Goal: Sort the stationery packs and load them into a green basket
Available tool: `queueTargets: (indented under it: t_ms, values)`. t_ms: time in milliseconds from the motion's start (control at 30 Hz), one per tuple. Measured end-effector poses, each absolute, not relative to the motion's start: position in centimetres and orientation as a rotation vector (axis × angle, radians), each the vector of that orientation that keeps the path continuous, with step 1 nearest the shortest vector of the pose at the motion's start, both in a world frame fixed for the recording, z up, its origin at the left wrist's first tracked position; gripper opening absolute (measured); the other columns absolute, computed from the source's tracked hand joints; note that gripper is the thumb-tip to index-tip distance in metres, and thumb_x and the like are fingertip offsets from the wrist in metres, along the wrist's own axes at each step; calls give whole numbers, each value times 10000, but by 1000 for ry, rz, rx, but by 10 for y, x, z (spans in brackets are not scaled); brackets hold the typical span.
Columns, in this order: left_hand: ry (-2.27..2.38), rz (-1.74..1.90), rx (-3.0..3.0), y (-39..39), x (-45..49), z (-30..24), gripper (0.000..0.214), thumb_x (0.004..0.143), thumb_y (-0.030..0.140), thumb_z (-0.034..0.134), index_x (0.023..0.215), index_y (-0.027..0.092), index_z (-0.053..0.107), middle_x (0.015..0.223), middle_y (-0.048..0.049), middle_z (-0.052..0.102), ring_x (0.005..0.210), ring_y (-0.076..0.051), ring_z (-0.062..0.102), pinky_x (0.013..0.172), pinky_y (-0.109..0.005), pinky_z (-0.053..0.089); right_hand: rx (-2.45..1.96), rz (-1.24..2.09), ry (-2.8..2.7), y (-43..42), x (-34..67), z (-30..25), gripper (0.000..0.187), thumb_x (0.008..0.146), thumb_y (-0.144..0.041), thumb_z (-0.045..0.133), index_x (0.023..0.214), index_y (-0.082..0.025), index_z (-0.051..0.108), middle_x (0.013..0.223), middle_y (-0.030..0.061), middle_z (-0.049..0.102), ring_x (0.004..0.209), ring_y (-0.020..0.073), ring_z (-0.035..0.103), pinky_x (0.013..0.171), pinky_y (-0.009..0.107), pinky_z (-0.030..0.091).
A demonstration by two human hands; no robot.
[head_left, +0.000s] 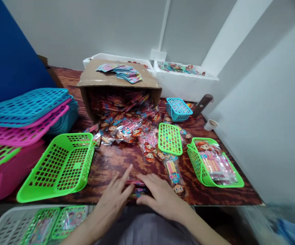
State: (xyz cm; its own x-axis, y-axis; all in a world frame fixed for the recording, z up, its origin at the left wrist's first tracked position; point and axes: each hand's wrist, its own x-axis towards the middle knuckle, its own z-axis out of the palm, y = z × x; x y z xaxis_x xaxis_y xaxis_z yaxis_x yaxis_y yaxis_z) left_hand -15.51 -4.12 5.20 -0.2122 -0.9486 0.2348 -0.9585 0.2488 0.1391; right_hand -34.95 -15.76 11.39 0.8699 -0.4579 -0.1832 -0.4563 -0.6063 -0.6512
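Note:
My left hand [113, 200] and my right hand [162, 197] lie side by side at the near edge of the wooden table [111, 163], fingers spread, pressing on a small stack of cartoon-printed packets [137, 187] between them. An empty green basket [60, 166] sits tilted just left of my left hand. To the right, another green basket [214, 163] holds several packets. A tipped cardboard box [117, 85] at the back spills a pile of packets [127, 127] toward me. A green basket lid [170, 138] lies on the pile.
Stacked blue, pink and green lids [22, 119] fill the left side. A small blue basket [178, 109] stands behind the pile. Two white foam boxes [185, 81] sit by the wall. A paper cup [211, 125] is at right. A white crate [14, 224] with filled baskets is below left.

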Motion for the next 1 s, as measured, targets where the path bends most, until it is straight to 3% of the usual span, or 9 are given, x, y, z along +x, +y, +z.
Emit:
queueTargets:
  t_ms: [67,167,267,400,500,633,733,867,1000]
  values:
    - [-2288,-32,1815,-42,-156,57,305,852,65,569,1126,199,554,1666,-178,51,1341,-318,494,1093,-539,424,-2276,42,654,-156,-354,106,913,788,-516,757,1531,-238,306,1478,123,492,1342,298,458,1097,443,399]
    - [-2282,-21,1790,-43,-157,65,383,815,17,563,1151,201,552,1671,-163,3,1394,-337,419,1101,-538,412,-2321,15,715,-156,-356,93,640,869,-241,641,1466,-218,411,1402,120,555,1295,274,505,1082,430,418]
    - [-2318,95,1690,-42,-157,71,709,777,-33,529,1421,237,406,1665,-179,-16,1494,-369,216,1155,-589,306,-2338,-59,730,-157,-353,85,491,875,-99,503,1350,-223,517,1255,83,631,1171,232,573,1017,386,465]
    - [-2407,17,1773,-51,-160,79,826,830,32,493,1566,237,177,1573,-167,339,1402,-308,374,1191,-622,177,-2414,-35,717,-154,-349,86,420,874,-95,491,1276,-197,561,1227,93,623,1155,254,553,997,402,477]
    - [-2421,-134,1902,-64,-162,87,626,848,90,514,1458,167,394,1228,-113,619,1112,-269,559,1191,-596,199,-2469,-25,689,-149,-348,93,454,896,-103,482,1333,-216,533,1261,81,598,1170,257,516,1017,411,464]
    - [-2410,-329,1945,-72,-164,95,212,854,132,547,1046,180,626,1052,-101,607,1020,-282,549,1064,-534,398,-2343,25,660,-150,-358,105,442,928,-299,599,1365,-272,537,1219,53,622,1151,248,533,1011,394,458]
    - [-2367,-442,1959,-67,-165,91,321,842,68,491,1124,190,584,1133,-113,587,1037,-273,543,917,-436,497,-2134,-16,683,-161,-367,107,335,961,-386,563,1275,-284,617,1174,32,673,1095,208,599,973,340,470]
    - [-2395,-362,1979,-60,-167,76,446,812,23,453,1233,148,529,1188,-134,587,1070,-285,542,946,-446,490,-2144,-218,890,-191,-357,98,272,986,-313,496,1183,-214,656,1204,67,689,1123,205,618,1004,338,458]
    - [-2417,-238,1970,-56,-169,69,497,826,17,416,1308,112,490,1206,-149,588,1086,-312,541,936,-476,501,-2378,-288,1167,-223,-310,91,352,958,-304,535,1223,-88,618,1207,195,649,1167,313,571,1029,466,442]
